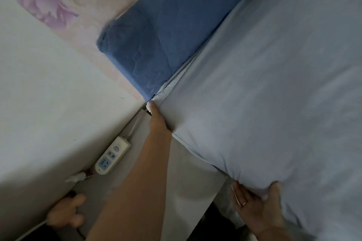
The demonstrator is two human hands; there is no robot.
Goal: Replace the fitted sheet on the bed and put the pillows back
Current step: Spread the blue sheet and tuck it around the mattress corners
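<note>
Seating fitted sheet [254, 84] corner at frame centre, with left hand [156, 118] pushing hem down beside blue quilted panel [156, 45] (fingers hidden, grip unclear) and right hand [256, 203] at lower right pinching bunched edge, thumb above, apparently keeping cloth taut.

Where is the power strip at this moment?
Head view, lower left of centre: the power strip lies on the pale surface between the wall and the bed, just left of the person's left arm.

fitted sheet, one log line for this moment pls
step: tucking fitted sheet | left hand: pressing its corner by headboard | right hand: gripping its edge, thumb on top
</note>
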